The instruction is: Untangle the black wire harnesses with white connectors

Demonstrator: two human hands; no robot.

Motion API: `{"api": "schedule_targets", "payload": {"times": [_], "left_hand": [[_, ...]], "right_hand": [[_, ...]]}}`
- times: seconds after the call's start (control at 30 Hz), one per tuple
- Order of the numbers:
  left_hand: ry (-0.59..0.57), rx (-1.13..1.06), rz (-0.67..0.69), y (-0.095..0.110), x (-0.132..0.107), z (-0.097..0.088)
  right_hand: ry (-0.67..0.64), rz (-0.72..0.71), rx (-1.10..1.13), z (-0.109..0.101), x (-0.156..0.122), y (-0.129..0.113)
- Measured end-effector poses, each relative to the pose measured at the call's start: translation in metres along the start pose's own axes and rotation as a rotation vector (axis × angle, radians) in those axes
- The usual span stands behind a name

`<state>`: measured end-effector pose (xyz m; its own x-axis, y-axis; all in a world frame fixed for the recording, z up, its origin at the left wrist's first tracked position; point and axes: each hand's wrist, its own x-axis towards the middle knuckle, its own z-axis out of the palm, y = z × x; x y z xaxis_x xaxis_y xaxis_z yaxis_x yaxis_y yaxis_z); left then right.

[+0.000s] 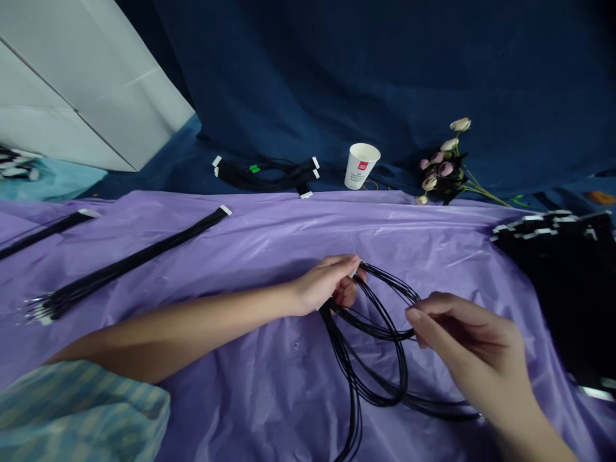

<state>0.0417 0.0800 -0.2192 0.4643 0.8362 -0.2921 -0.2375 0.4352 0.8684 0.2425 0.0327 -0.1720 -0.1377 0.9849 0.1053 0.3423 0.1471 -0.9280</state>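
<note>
A bundle of thin black wires (380, 350) lies looped on the purple plastic sheet (269, 244) in front of me. My left hand (330, 282) is closed around the top of the loop, near a small white connector. My right hand (462, 346) pinches the wires at the loop's right side, thumb against fingers. The wire tails run down off the lower edge of the view and right under my right wrist.
Two straight black wire harnesses (129, 263) (45, 232) lie at the left. A coiled harness (269, 174) and a white paper cup (360, 165) sit at the back. Artificial flowers (445, 167) stand beside it. A pile of black harnesses (563, 269) fills the right.
</note>
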Motion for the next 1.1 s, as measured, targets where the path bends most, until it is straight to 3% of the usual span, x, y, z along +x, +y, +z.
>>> {"api": "schedule_targets", "payload": {"times": [0.2, 0.4, 0.57, 0.87, 1.1], "left_hand": [[-0.001, 0.024, 0.008, 0.001, 0.000, 0.000], [0.015, 0.036, -0.011, -0.001, 0.001, 0.000], [0.007, 0.112, -0.009, -0.002, 0.001, 0.002], [-0.036, 0.139, -0.007, 0.002, 0.001, 0.004], [-0.044, 0.132, -0.007, 0.002, 0.000, 0.005]], "right_hand": [[0.033, -0.122, -0.257, 0.001, 0.001, -0.001], [-0.136, -0.250, -0.356, -0.004, 0.001, -0.001], [-0.056, -0.202, -0.497, 0.006, -0.003, 0.001], [0.063, -0.375, -0.736, 0.022, 0.006, 0.017], [0.111, -0.409, -0.791, 0.027, 0.008, 0.016]]}}
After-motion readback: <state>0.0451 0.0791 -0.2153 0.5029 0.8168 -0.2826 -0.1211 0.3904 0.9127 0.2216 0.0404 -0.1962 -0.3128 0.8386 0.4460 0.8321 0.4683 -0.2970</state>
